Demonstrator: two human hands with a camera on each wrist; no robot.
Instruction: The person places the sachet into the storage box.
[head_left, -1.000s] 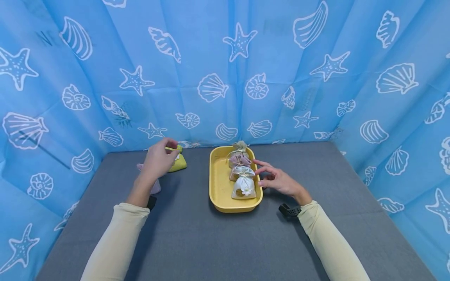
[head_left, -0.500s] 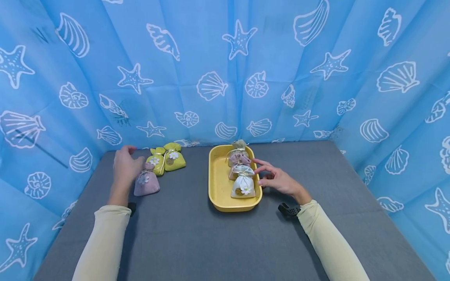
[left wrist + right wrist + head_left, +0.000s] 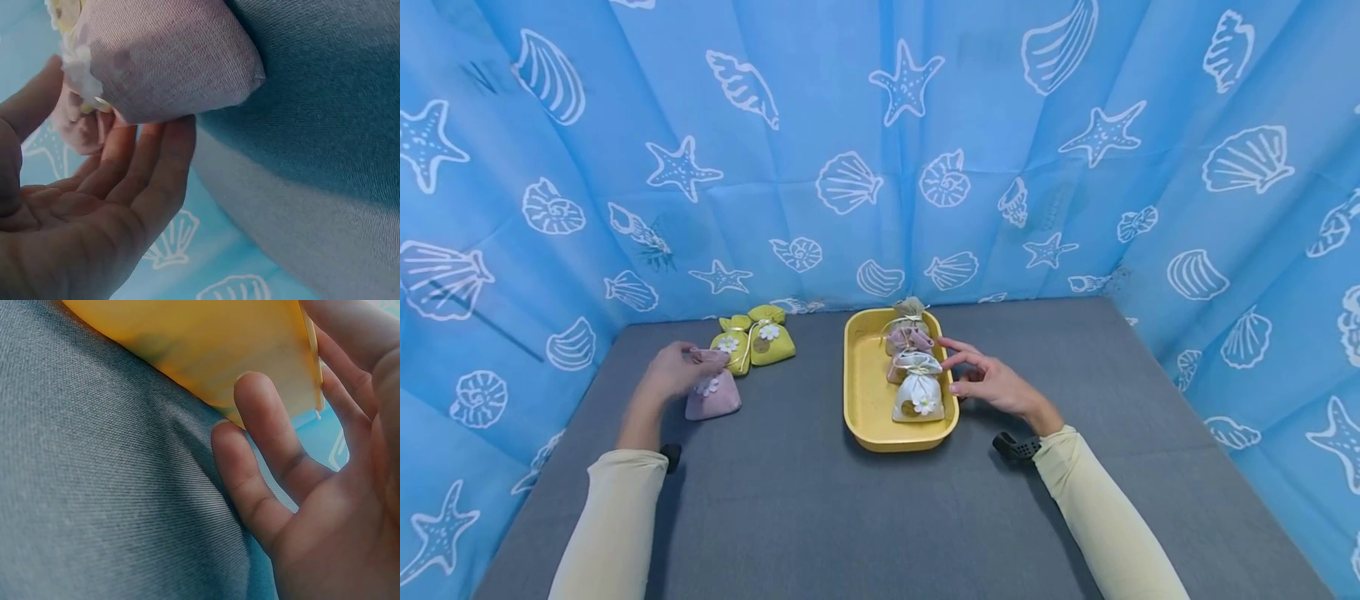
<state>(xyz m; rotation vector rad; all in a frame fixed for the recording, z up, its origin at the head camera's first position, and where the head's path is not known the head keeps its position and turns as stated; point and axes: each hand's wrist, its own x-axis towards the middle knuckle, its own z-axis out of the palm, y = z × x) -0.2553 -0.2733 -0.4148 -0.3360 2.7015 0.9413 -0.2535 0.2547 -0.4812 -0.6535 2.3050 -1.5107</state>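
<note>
My left hand point(image 3: 672, 372) reaches around the neck of a small pink drawstring pouch point(image 3: 713, 400) with a white flower on the table's left side. In the left wrist view, the fingers point(image 3: 156, 159) lie along the far side of the pouch, and the thumb point(image 3: 37, 94) stands apart near the flower. At the yellow tray point(image 3: 865, 417), my right hand point(image 3: 996, 387) has its fingertips against the right rim, fingers spread and loosely bent. Inside the tray a white pouch point(image 3: 917, 398), a mauve pouch point(image 3: 912, 339) and a beige pouch point(image 3: 913, 310) stand in a row along the right side.
Two yellow-green pouches point(image 3: 772, 346) with white flowers lie beside the pink one, near the back left. Grey cloth point(image 3: 880, 525) covers the table. A blue curtain point(image 3: 865, 125) with shell prints hangs around the back and sides.
My left hand has moved left from over the yellow-green pouches, then come down to the pink pouch's neck. The right hand and tray have stayed in place.
</note>
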